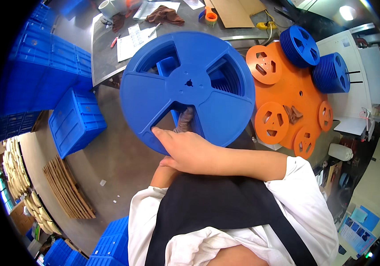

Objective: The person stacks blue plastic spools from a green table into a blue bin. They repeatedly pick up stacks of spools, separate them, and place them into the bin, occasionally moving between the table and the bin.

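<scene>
A large blue plastic reel (190, 57) tops a stack of blue reels in front of my chest, with more rims showing through its cut-out windows. My left hand (184, 119), greyish as if gloved, reaches up inside the lower window and grips the stack near the hub. Its fingertips are partly hidden. Crossing over the left wrist, my right hand (185, 150) has its fingers on the near rim, at the lower left edge of the same window. What the stack rests on is hidden beneath it.
Orange discs (263, 64) lie on a large round orange board (289, 91) at right, beside stacked blue reels (303, 46). Behind stands a metal table (190, 20) with papers, cloths and orange tape (210, 17). Blue crates (77, 119) and a cardboard stack (68, 188) stand at left.
</scene>
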`<state>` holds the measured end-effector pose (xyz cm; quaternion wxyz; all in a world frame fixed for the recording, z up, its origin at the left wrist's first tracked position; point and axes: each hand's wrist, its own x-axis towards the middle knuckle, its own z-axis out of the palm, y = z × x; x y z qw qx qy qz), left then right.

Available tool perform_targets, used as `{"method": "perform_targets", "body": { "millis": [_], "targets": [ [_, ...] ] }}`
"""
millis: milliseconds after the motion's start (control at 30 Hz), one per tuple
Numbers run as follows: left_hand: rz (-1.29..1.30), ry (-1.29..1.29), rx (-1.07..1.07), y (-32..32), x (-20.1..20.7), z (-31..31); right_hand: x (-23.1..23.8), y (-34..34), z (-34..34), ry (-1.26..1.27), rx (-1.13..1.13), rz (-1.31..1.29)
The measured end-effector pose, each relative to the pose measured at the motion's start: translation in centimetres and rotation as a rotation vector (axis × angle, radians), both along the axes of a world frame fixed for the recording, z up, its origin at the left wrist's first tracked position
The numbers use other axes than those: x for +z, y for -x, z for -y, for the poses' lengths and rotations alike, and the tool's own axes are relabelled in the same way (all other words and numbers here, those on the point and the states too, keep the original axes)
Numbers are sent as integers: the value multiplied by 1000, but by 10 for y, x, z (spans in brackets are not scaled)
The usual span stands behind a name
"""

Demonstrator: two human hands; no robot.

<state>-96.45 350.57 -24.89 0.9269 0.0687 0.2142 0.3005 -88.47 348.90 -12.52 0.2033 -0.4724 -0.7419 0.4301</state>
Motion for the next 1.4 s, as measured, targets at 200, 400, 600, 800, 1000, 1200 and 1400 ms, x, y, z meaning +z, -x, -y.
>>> {"method": "perform_targets", "body": {
  "millis": [200, 400, 600, 800, 1000, 1200, 1400],
  "targets": [
    [-74, 16, -11, 7, -13, -4, -17, -7, -29, 340, 6, -38],
    [-254, 0, -80, 0, -49, -23, -82, -23, -36, 473, -109, -168],
    [-524, -40, -202, -16, -120, -35, -140, -68, -24, 591, -754, -542],
    [-990, -155, -408, 26, -298, -27, -199, -137, 6, 893, -1257, -886],
    [-1548, -285, -510, 14, -406, -50, -239, -167, -2, 904, -1292, -893],
    [-1561, -177, -385, -28, -470, -54, -260, -184, -46, 830, -1000, -1039],
    [-1249, -68, -190, -72, -484, -20, -298, -145, -93, 843, -801, -1034]
  ]
}}
